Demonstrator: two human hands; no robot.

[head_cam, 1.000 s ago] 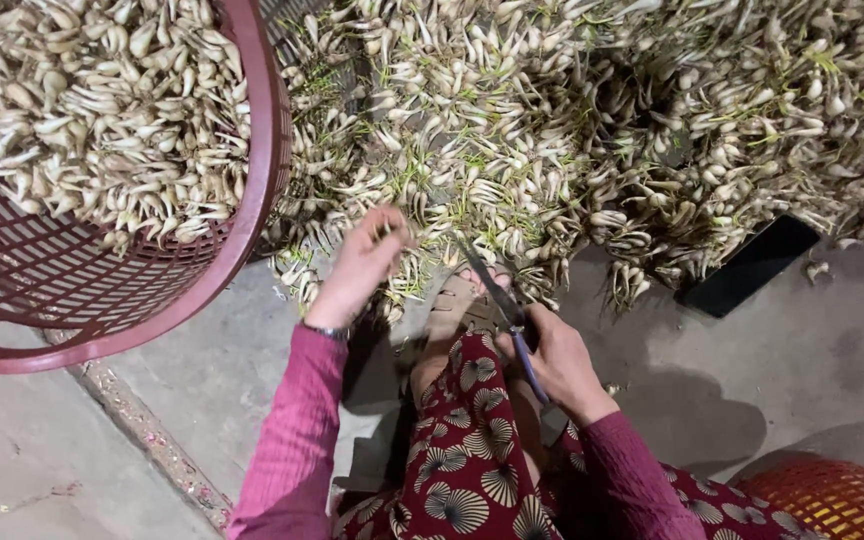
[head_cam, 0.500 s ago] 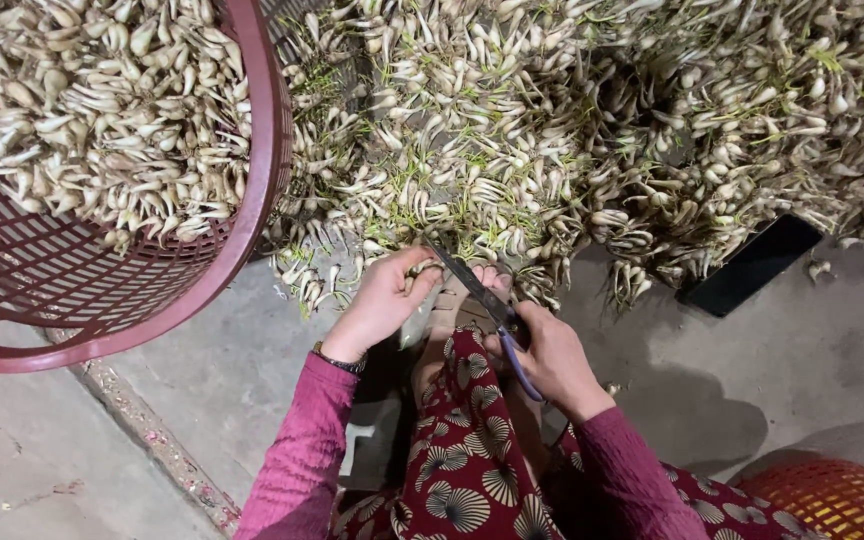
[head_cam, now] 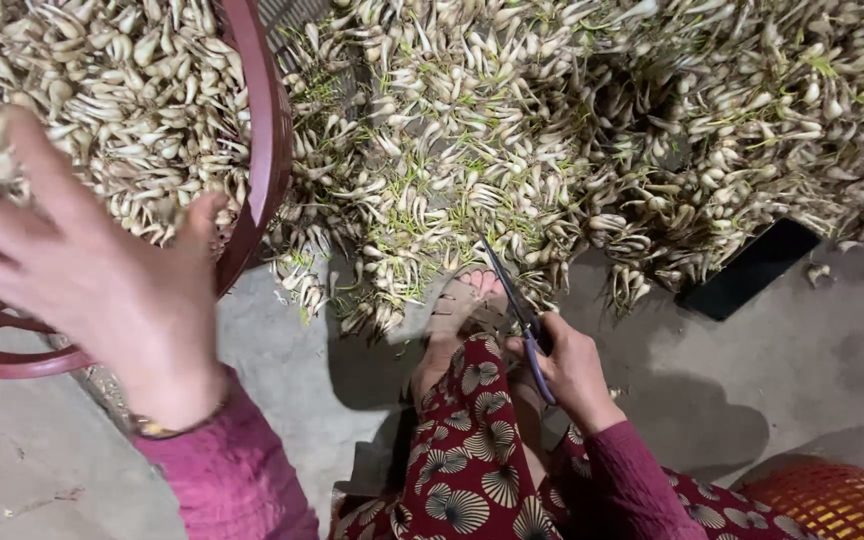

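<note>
The right hand [head_cam: 574, 372] is clenched round the handles of the scissors [head_cam: 517, 305], whose blades point up into the bulb heap [head_cam: 552, 130] just above a sandalled foot [head_cam: 464, 310]. The left hand [head_cam: 92, 270] (blurred, close to the camera) is spread wide, holding nothing, over the red basket [head_cam: 270, 150] of bulbs.

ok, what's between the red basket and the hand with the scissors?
Head view: loose pale bulbs on bare concrete floor, then a sandalled foot, between red basket and right hand.

Dark scissors [head_cam: 518, 305], blades closed, tips over pale green-stemmed bulbs [head_cam: 552, 130], heaped
</note>
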